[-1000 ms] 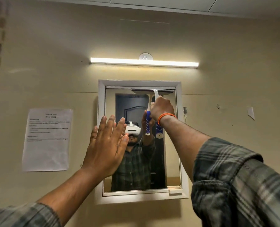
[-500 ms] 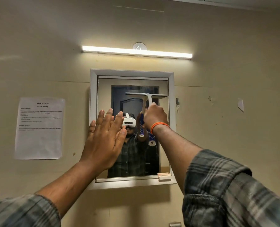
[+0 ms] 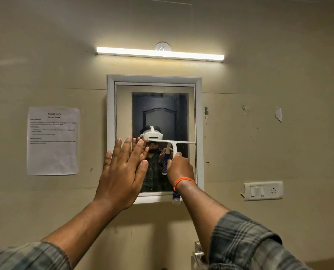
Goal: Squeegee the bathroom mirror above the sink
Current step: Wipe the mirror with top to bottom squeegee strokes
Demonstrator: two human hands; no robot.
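Left hand [image 3: 121,172]: raised with the arm stretched forward, palm away, fingers [image 3: 132,151] straight and a little spread.
Right hand [image 3: 179,168]: raised, fingers curled in a grip, orange band on the wrist.

Wall [image 3: 259,84] w/ mirror [image 3: 123,114], notice [image 3: 53,141]

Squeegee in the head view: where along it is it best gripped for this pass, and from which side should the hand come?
Grip the squeegee on its blue-and-white handle, below the T-shaped white blade, coming from underneath. The blade lies level across the mirror with the handle hanging down, so a fist there can pull it downward. The right hand grips it that way now.
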